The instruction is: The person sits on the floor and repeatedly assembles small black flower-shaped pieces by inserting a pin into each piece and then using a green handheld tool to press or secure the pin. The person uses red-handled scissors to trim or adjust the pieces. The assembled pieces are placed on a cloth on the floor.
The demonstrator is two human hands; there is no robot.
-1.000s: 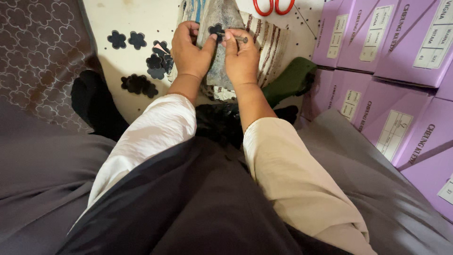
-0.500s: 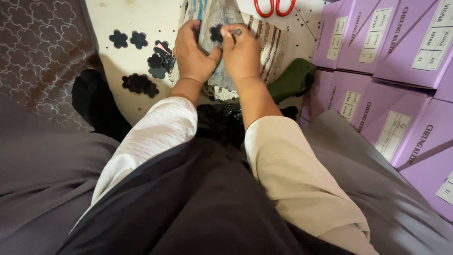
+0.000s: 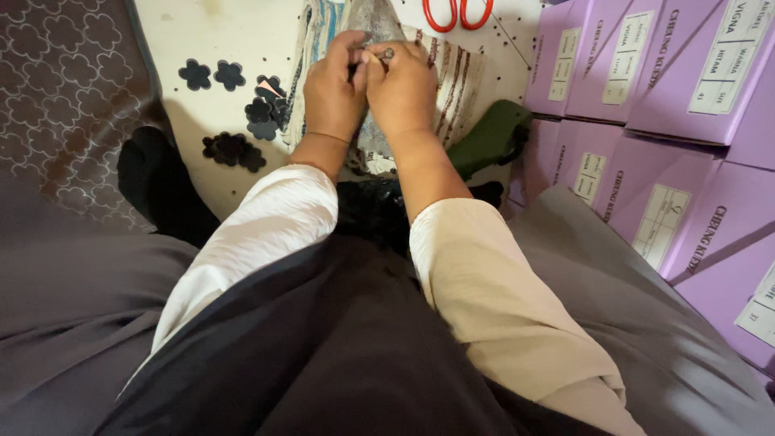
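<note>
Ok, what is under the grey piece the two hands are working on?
The grey piece lies on a striped cloth spread on the pale floor. The left hand and right hand cover its middle, so anything directly beneath there is hidden.

My left hand [image 3: 335, 89] and right hand [image 3: 401, 89] touch, resting on a cloth [image 3: 452, 77]. Flower cutouts [image 3: 262, 117] lie left of it, scissors [image 3: 456, 12] behind it, stacked boxes [image 3: 638, 73] to its right.

Stacked lilac boxes [image 3: 646, 105], white labels [image 3: 731, 60], right
</note>
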